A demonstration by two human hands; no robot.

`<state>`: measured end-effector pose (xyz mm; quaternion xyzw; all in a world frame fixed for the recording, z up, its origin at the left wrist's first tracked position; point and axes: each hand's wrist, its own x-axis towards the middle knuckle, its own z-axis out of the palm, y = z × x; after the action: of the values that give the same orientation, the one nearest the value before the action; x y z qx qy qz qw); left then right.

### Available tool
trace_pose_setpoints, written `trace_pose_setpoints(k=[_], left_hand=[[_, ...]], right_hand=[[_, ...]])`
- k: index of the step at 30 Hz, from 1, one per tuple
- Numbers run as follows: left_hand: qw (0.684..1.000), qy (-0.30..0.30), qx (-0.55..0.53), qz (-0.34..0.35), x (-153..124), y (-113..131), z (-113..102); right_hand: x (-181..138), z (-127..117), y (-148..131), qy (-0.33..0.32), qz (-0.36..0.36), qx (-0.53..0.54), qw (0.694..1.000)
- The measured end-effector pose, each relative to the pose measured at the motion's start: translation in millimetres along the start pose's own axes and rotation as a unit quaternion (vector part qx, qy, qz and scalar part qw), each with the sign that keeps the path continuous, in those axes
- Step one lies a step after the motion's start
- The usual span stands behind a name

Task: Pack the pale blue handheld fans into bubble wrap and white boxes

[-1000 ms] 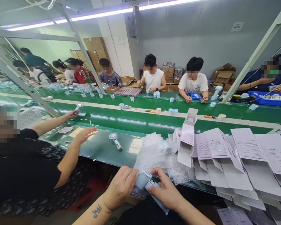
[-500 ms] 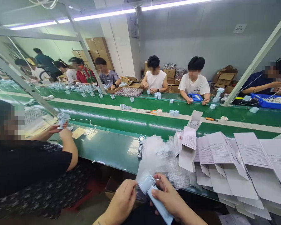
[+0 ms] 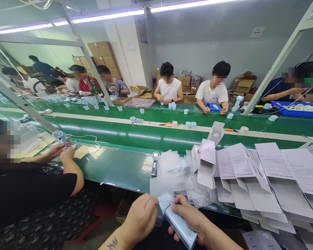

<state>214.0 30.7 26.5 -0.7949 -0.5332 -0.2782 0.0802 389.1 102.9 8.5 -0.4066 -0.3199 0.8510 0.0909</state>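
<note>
Both hands low at near desk (image 3: 125, 170) edge. Right hand (image 3: 190, 218) fingers wrapped round pale blue handheld device (image 3: 178, 225). Left hand (image 3: 142, 218) fingers pinching clear plastic bag (image 3: 160, 185) over device head. Paper leaflets (image 3: 273, 161) at right.

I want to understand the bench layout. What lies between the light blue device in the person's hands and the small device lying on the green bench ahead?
In the head view, clear plastic bags lie between the light blue device and the small device.
</note>
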Motion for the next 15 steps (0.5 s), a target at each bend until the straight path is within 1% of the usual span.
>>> trace_pose_setpoints(k=[1,2,4,5,6,7,9,10,11,12,13,14,15], left_hand=[[1.0,0.012,0.008,-0.014,-1.5,1.0,1.7],[1.0,0.009,0.0,-0.01,-2.7,3.3,4.2],[0.998,-0.029,-0.056,0.031,-2.6,10.3,10.5],[0.994,-0.049,-0.094,0.039,-0.9,13.8,13.1],[0.989,-0.059,-0.129,0.028,1.8,16.5,14.7],[0.986,-0.055,-0.156,-0.002,5.1,18.1,15.0],[0.979,-0.021,-0.186,-0.079,11.8,18.4,11.2],[0.975,-0.011,-0.197,-0.1,14.0,17.4,7.5],[0.972,-0.011,-0.207,-0.106,15.1,16.0,3.0],[0.969,-0.022,-0.223,-0.105,15.1,14.4,-1.6],[0.961,-0.039,-0.247,-0.117,14.0,12.6,-5.7],[0.947,-0.058,-0.281,-0.146,12.4,10.7,-8.8],[0.924,-0.076,-0.324,-0.189,10.6,8.8,-10.7]], right_hand=[[-1.7,-0.3,-0.5,-0.004,-0.007,0.0,1.0],[-2.7,-0.1,-1.1,0.0,-0.021,-0.002,1.0],[-1.8,2.8,-1.4,0.027,-0.065,-0.006,0.998],[0.3,5.4,-0.9,0.036,-0.08,-0.011,0.996],[3.3,8.6,0.1,0.036,-0.086,-0.017,0.996],[6.8,11.9,1.6,0.028,-0.08,-0.02,0.996],[13.2,16.7,5.0,0.006,-0.045,-0.011,0.999],[14.9,17.1,6.2,0.009,-0.035,0.002,0.999],[14.7,15.9,6.6,0.021,-0.032,0.014,0.999],[12.2,13.2,5.9,0.039,-0.028,0.012,0.999],[7.2,9.4,4.0,0.059,-0.021,-0.019,0.998],[-0.2,5.2,0.7,0.074,-0.025,-0.085,0.993],[-9.7,1.3,-4.0,0.084,-0.046,-0.185,0.978]])
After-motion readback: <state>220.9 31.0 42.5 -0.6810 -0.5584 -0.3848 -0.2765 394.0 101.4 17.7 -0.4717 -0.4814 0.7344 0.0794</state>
